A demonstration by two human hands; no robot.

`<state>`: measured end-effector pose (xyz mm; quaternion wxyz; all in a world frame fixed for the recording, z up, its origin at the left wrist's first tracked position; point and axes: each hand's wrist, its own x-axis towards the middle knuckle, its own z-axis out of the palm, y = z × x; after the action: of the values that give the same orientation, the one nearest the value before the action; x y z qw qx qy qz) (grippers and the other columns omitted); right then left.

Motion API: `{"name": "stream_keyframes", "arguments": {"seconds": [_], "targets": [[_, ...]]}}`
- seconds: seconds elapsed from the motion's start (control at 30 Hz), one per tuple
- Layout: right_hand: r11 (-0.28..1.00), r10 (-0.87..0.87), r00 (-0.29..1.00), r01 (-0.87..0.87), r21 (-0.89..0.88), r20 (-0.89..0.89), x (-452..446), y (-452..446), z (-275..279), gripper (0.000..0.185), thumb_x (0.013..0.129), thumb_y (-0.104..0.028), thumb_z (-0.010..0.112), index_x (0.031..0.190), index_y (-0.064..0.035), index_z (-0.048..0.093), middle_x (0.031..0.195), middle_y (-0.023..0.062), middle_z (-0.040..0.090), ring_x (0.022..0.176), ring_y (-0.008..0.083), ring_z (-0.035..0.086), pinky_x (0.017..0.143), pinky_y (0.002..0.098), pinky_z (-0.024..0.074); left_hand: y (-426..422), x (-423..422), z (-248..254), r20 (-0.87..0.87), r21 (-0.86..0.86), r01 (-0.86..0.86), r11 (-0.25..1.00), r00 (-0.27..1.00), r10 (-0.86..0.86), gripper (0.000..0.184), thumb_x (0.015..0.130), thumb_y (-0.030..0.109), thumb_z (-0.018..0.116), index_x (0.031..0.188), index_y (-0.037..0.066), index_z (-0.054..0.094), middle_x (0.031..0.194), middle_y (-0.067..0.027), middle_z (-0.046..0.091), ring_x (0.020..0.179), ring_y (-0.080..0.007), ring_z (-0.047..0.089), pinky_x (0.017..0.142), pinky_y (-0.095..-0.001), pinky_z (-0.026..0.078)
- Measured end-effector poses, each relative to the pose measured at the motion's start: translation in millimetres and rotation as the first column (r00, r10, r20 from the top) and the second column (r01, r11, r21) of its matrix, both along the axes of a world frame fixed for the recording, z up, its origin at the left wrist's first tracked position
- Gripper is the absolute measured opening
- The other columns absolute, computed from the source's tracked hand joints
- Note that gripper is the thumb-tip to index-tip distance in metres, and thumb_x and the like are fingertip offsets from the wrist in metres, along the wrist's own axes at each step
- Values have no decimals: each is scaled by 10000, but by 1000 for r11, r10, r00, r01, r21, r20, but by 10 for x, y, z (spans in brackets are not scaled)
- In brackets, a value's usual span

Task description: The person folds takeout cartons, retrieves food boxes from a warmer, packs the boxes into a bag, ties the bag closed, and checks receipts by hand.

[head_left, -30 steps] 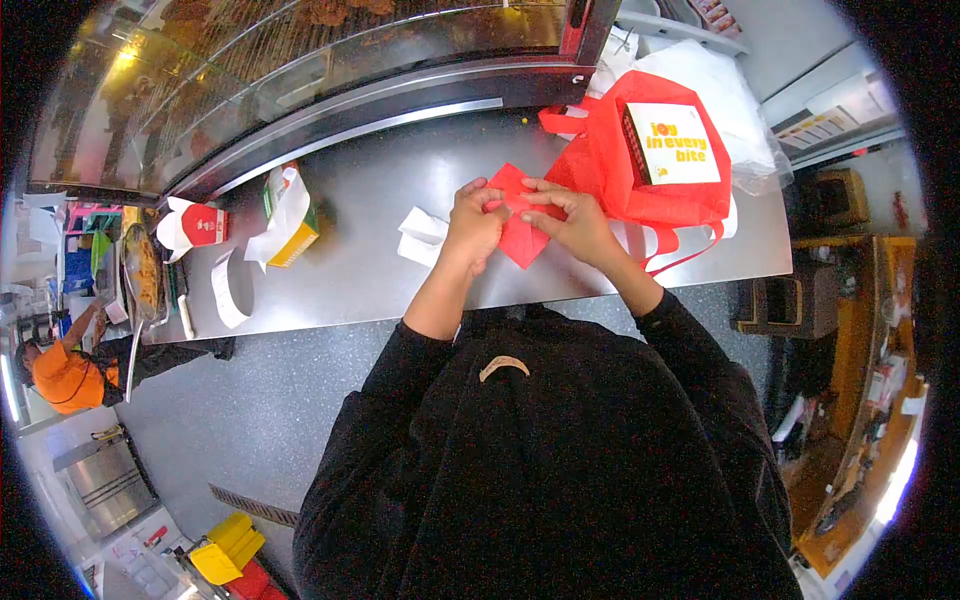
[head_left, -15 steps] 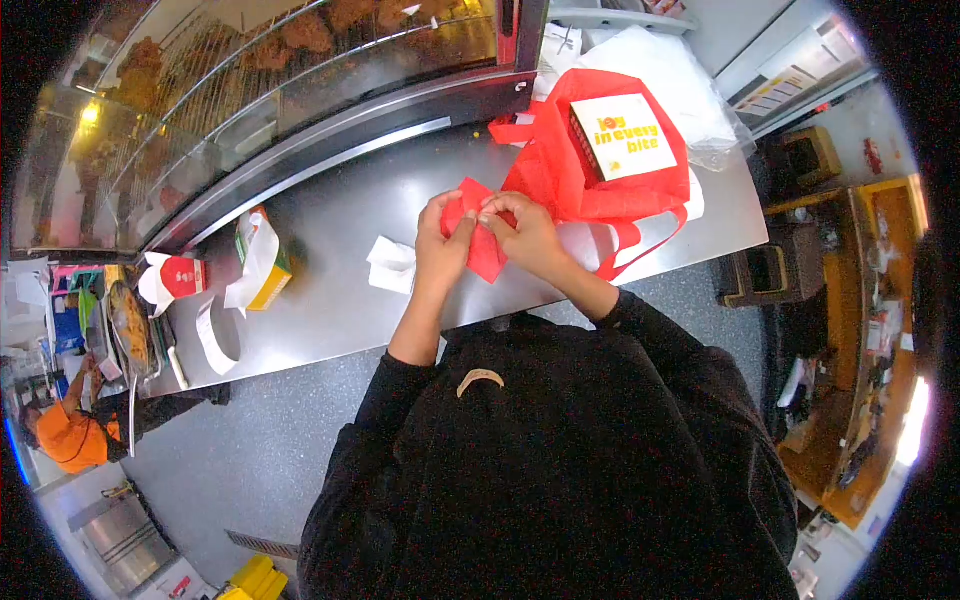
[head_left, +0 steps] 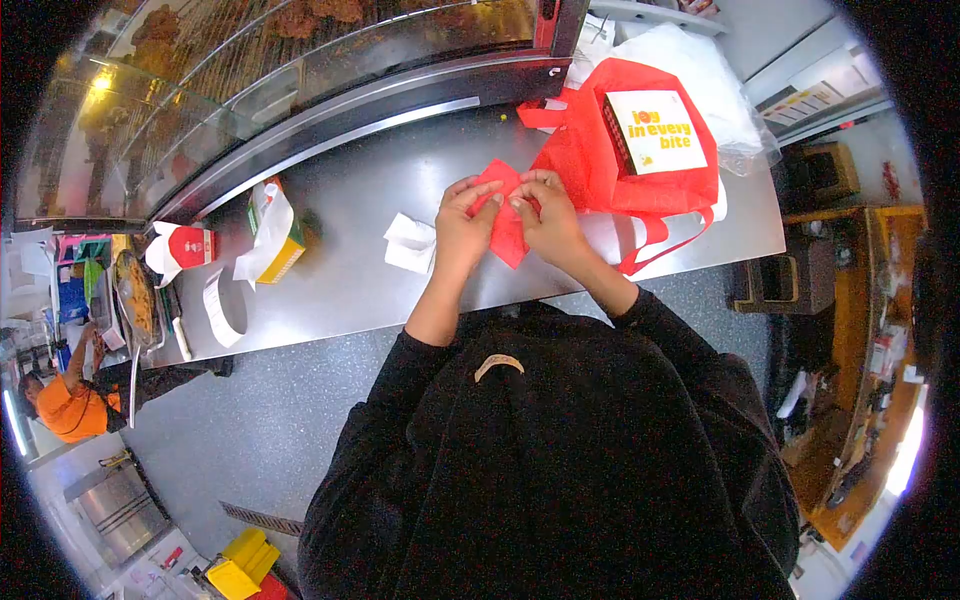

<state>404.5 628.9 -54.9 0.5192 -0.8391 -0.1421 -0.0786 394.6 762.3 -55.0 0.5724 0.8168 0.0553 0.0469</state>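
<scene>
A flat red piece of material (head_left: 510, 238), the same colour as the nearby bag, is held up over the steel counter. My left hand (head_left: 466, 222) pinches its left side between thumb and fingers. Opposite, my right hand (head_left: 552, 218) is closed on its upper right part, fingertips together. Whether it is cloth or paper I cannot tell. Right of my hands, a red carry bag (head_left: 585, 150) holds a white box (head_left: 672, 140) lettered "joy in every bite". Folded white napkins (head_left: 408, 246) lie left of my left hand.
Farther left on the counter (head_left: 340, 300) stand a yellow-green carton (head_left: 285, 250), a red-and-white carton (head_left: 188, 246) and a curled receipt (head_left: 222, 312). A glass food display (head_left: 300, 90) borders the back. White plastic bags (head_left: 690, 75) lie behind the red bag. A co-worker in orange (head_left: 75, 408) is at far left.
The view has shifted slightly, so the counter items sit farther right in the picture. Both hands still hold the red piece; the right fingers have shifted a little along it.
</scene>
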Motion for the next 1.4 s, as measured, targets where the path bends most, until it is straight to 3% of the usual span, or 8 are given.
{"name": "stream_keyframes", "arguments": {"seconds": [0.33,0.57,0.67,0.83,0.97,1.03,1.17,1.4], "targets": [[969,245,969,-245,-21,-25,86,-96,-17,134,731,89,486,813,-11,519,899,133,491,914,278,491,769,320,414,22,0,-63,26,17,-6,1000,1000,6,201,755,143,598,944,94,644,1084,-171,527,1023,-254,502,880,-315,382],[806,65,996,-20,-592,54,-145,42,395,699,581,-325,704,1125,-48,362,1008,206,450,975,367,472,794,423,411,147,39,131,-234,-354,62,933,960,-153,262,783,106,535,1038,90,594,1037,-171,559,978,-265,530,854,-318,402],[765,82,986,-156,-625,-146,-137,87,503,882,498,-387,730,1188,-47,299,1029,233,448,976,390,468,805,442,406,228,295,413,-11,30,228,973,974,-228,265,806,91,497,1060,85,572,1040,-83,570,1012,-206,496,893,-302,357],[792,173,950,-291,-536,-260,-231,-145,1005,844,494,-328,723,1179,-31,328,1072,247,451,984,374,478,834,417,403,-216,749,1218,15,12,654,756,756,-654,308,823,163,505,1119,75,511,1122,-39,520,1087,-166,429,915,-299,337],[889,352,928,-292,-353,119,-377,-796,1837,797,537,-319,724,1165,9,360,993,218,525,913,323,545,810,384,430,-571,1080,858,-154,-192,870,454,430,-890,398,825,229,494,1202,120,427,1095,-115,539,1002,-241,514,869,-319,379],[918,280,959,-257,-303,36,-443,-1033,2273,816,542,-296,730,1191,10,341,1022,203,532,946,306,543,835,359,419,-686,1183,342,32,270,844,464,473,-880,407,808,283,522,1171,113,454,1070,-142,551,975,-239,533,795,-324,423],[971,50,996,-32,-238,68,-152,-1147,2344,827,555,-184,701,1242,-12,275,1013,171,518,910,244,543,816,323,424,-634,913,347,215,416,447,792,798,-564,297,728,150,573,1014,70,566,915,-152,611,835,-272,592,704,-331,458],[940,-300,952,284,190,60,449,-847,1095,778,662,-148,681,1258,42,217,1009,178,502,892,206,545,774,301,444,-537,608,582,-91,-363,231,903,955,-281,337,668,25,548,1003,-9,557,892,-106,591,700,-150,581,599,-248,454]]}}
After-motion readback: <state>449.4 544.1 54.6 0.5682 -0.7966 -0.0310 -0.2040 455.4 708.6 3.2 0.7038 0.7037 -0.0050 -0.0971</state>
